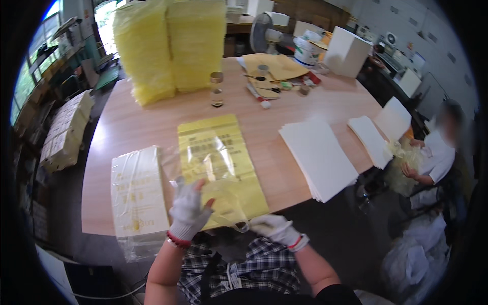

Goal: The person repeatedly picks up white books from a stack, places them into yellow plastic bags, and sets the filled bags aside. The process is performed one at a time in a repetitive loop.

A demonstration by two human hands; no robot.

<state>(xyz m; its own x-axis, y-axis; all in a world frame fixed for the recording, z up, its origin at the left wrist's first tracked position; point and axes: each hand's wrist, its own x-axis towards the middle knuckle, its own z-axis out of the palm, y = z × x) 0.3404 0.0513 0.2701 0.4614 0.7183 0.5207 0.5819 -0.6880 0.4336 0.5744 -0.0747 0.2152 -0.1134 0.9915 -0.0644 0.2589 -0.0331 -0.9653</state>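
Note:
A yellow printed packet [216, 152] lies flat at the table's near edge, with glossy reflections on it. Over its near part spreads a clear plastic bag [226, 203], its outline hard to follow. My left hand [188, 208], in a white glove with bare thumb and forefinger tips, rests at the packet's near left corner, fingers apart. At the near edge my right hand [274, 229], gloved in white, has its fingers closed on the clear bag's rim. Left of the packet lies a pale printed stack [137, 185] with clear plastic wrap sticking out below it.
Tall stacks of yellow bags [170, 51] stand at the far left, beside tape rolls [217, 84]. White sheets [320, 157] lie to the right. Scissors [269, 89] and brown paper [279, 66] are farther back. A person [432, 152] handles yellowish plastic at the right.

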